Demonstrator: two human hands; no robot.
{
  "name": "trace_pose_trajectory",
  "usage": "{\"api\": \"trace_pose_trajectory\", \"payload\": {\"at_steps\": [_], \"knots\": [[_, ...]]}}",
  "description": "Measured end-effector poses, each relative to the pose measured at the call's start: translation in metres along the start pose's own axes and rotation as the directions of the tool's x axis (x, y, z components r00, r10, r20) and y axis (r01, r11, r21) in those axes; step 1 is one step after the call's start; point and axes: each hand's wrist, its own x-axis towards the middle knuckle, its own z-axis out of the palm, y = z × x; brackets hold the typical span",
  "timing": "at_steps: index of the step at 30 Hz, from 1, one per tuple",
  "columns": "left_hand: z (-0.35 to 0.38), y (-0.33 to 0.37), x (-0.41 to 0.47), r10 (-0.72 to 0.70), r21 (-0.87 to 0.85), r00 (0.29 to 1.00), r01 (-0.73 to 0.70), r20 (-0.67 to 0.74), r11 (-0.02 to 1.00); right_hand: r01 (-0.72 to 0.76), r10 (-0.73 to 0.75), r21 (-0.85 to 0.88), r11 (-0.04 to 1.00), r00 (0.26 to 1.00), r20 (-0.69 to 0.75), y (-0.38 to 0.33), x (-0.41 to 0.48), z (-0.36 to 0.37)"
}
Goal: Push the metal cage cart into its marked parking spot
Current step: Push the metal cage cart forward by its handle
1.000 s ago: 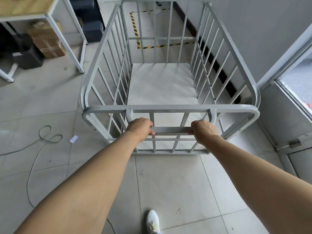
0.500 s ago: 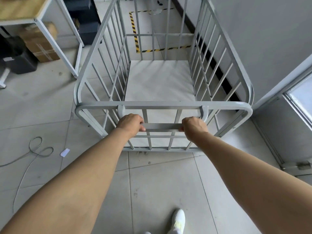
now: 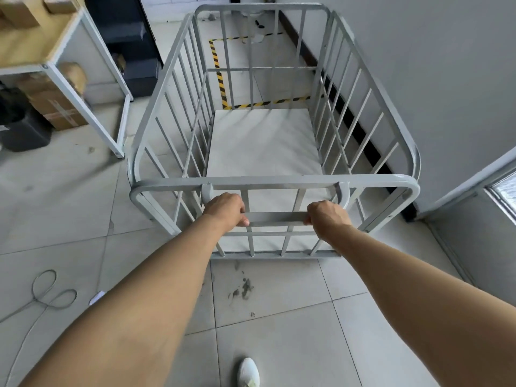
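A grey metal cage cart with barred sides and a white floor panel stands right in front of me. My left hand and my right hand both grip its horizontal handle bar on the near side. Beyond the cart's far end, yellow-and-black striped tape outlines the parking spot on the floor against the right wall. The cart's far edge sits just short of the tape's near line.
A white-legged table with cardboard boxes under it stands at left. A black cabinet is behind it. The grey wall runs close along the cart's right side. A looped cable lies on the tiles at left.
The cart has rolled forward toward the taped outline, with me stepping after it. Both hands have kept their grip on the handle bar.
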Motion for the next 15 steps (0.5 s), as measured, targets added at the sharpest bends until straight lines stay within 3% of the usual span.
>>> {"api": "trace_pose_trajectory", "payload": {"at_steps": [6, 15], "knots": [[-0.028, 0.001, 0.067, 0.011, 0.019, 1.000, -0.011, -0.007, 1.000, -0.053, 0.053, 0.083, 0.995, 0.999, 0.008, -0.004, 0.068, -0.020], [-0.070, 0.011, 0.164, -0.048, -0.022, 0.999, 0.047, -0.022, 0.999, 0.046, -0.046, 0.017, 0.999, 0.999, -0.003, 0.000, 0.175, -0.054]]}}
